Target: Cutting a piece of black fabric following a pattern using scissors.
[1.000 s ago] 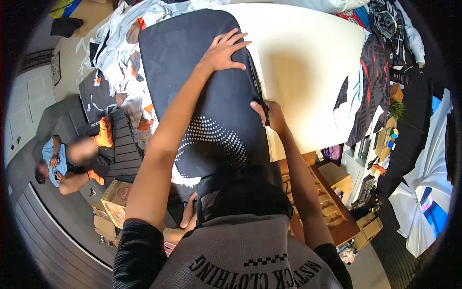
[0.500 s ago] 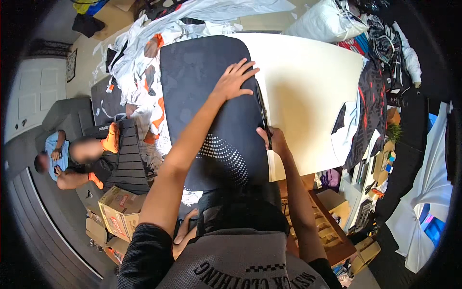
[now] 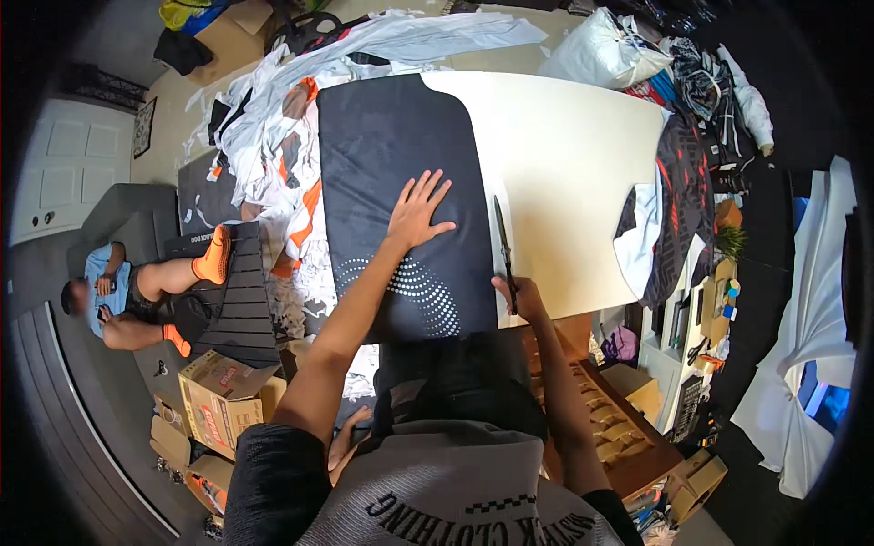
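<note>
A dark fabric panel (image 3: 391, 136) with a curve of white dots covers the left part of the cream tabletop (image 3: 583, 182). My left hand (image 3: 421, 211) lies flat on it, fingers spread, palm down. Just right of the panel's straight edge, my right hand (image 3: 522, 298) is closed round the handles of black scissors (image 3: 502, 235). Their blades point away from me over the pale surface, a little apart from the fabric. At the table's right edge hangs a black and red patterned garment piece (image 3: 681, 191), with a white and black piece (image 3: 639, 232) beside it.
White, black and orange fabric scraps (image 3: 273, 155) pile up left of the table. A full white sack (image 3: 605, 50) stands at the far right. Cardboard boxes (image 3: 218, 409) sit at lower left. A person (image 3: 118, 291) in orange socks reclines on a grey sofa (image 3: 127, 218).
My left hand has slid nearer to me and slightly left across the panel. The scissors have come away from the panel's edge, and my right hand has drawn back toward me.
</note>
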The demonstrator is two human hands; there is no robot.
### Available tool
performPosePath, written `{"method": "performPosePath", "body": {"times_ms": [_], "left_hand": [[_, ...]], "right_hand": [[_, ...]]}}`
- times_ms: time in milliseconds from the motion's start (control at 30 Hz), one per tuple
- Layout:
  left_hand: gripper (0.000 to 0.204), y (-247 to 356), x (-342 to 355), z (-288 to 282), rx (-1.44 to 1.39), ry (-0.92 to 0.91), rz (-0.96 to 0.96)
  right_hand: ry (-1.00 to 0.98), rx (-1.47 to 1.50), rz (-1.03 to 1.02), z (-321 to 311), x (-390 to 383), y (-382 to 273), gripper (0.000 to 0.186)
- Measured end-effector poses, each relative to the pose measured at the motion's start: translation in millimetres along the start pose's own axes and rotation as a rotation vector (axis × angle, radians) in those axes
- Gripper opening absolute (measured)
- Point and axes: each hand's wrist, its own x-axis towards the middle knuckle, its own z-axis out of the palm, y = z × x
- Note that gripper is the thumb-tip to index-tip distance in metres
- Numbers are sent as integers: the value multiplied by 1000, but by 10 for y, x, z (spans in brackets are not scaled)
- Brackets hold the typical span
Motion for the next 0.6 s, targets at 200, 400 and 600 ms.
{"method": "performPosePath", "body": {"times_ms": [200, 400, 600], "left_hand": [[92, 350, -328, 124, 35, -3, -38], [97, 1030, -841, 215, 52, -48, -128], [96, 1622, -1199, 261, 35, -123, -131]], "right_hand": [[-86, 26, -125, -145, -548, 456, 50], [-184, 83, -10, -420, -1074, 478, 47], [-284, -153, -234, -721, -1104, 1052, 48]]}}
